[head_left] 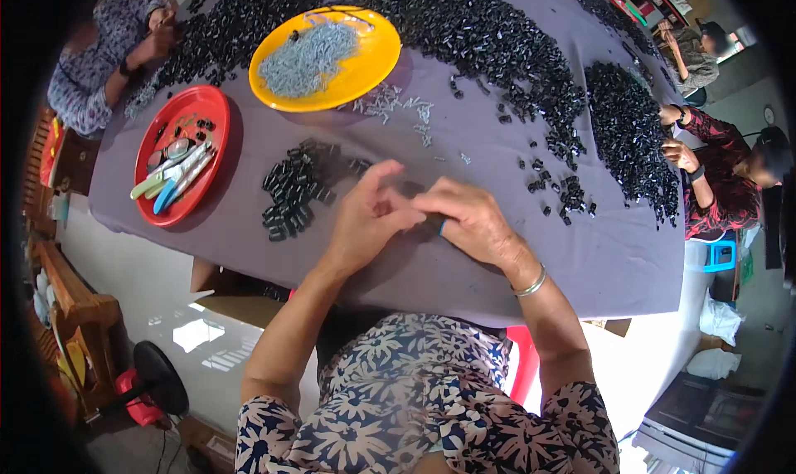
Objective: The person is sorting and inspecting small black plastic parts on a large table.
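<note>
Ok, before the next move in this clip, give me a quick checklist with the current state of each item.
1. Both hands over the table: ok. The left hand and right hand meet above the grey cloth.
2. Part in the grip: cannot tell. Something small and dark sits between the fingers, mostly hidden.
3. Black parts within reach: ok. A small pile lies just beyond the left hand.
4. Silver pieces available: ok. The yellow plate holds a heap.
5. Tools at hand: ok. The red tray holds some.
6. Co-workers' hands away: ok. They work at the table's far edges.
</note>
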`<state>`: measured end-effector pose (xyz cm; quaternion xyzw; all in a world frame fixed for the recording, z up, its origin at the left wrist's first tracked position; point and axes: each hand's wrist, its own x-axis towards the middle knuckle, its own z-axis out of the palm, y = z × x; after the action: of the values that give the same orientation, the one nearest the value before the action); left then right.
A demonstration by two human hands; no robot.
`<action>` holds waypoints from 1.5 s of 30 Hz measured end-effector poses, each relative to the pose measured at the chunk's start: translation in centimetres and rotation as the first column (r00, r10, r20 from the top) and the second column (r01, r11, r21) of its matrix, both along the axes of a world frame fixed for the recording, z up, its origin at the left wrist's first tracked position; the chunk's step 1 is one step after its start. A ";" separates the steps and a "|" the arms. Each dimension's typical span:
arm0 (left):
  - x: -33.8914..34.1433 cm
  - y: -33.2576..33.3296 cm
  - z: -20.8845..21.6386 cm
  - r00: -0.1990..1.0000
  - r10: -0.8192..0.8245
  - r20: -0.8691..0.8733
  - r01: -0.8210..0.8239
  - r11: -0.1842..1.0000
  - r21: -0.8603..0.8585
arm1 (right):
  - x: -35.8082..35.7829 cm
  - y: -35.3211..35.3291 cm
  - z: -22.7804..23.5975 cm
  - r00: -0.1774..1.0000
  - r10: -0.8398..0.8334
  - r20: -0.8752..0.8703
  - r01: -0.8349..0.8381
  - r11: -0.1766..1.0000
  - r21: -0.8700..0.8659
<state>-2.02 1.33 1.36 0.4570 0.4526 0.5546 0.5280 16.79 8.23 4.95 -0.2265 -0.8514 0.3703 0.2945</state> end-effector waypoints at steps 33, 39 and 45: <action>0.0 -0.1 0.5 0.954 -0.060 -0.293 0.076 0.996 0.045 | 0.5 3.5 0.0 0.991 -0.130 0.009 0.129 0.976 -0.177; -0.3 0.1 -0.6 0.987 -0.039 -0.156 0.050 0.997 0.065 | 0.0 8.0 0.9 0.946 -0.135 0.296 0.073 0.975 0.212; -0.7 -0.1 0.3 1.000 -0.029 -0.004 0.029 0.999 -0.041 | -2.5 6.9 1.8 0.799 -0.172 0.575 -0.155 0.866 0.475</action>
<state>-2.73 1.27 1.70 0.4540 0.4585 0.5364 0.5440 14.27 15.17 6.77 -0.2517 -0.9650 0.0444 0.0595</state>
